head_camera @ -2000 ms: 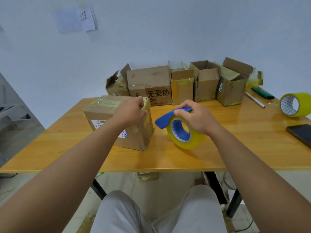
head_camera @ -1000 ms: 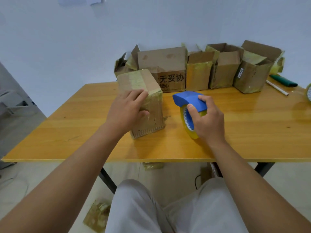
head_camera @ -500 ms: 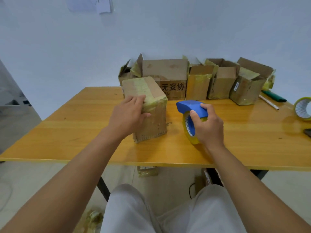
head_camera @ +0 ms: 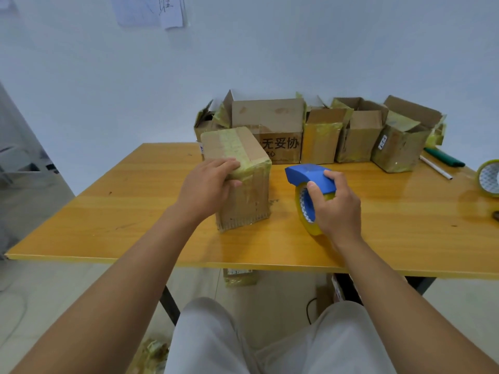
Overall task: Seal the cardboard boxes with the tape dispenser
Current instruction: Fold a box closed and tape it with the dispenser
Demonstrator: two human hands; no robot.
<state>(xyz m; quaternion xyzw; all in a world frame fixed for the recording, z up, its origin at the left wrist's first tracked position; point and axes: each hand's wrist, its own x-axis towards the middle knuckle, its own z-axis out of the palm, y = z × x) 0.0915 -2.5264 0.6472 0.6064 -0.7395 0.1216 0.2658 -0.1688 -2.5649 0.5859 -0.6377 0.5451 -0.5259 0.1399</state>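
my left hand [head_camera: 208,184] rests on the near top edge of the small cardboard box [head_camera: 240,182] standing upright on the wooden table [head_camera: 121,211], fingers lying across the taped corner and thumb against its front face, steadying it more than gripping. my right hand [head_camera: 333,206] is curled round the blue tape dispenser [head_camera: 310,193], thumb hooked over the yellow roll and fingers over the blue hood, its lower rim down at the tabletop. the dispenser sits just beside the box, on its right, apart from it. the box's top carries a yellowish strip of tape running away from me toward the wall, and that line is its long axis. so i judge the next pass has to come leftward and up from the right hand, then follow that strip or cross it. the row of open boxes [head_camera: 356,130] waits at the back edge, well apart from both hands.
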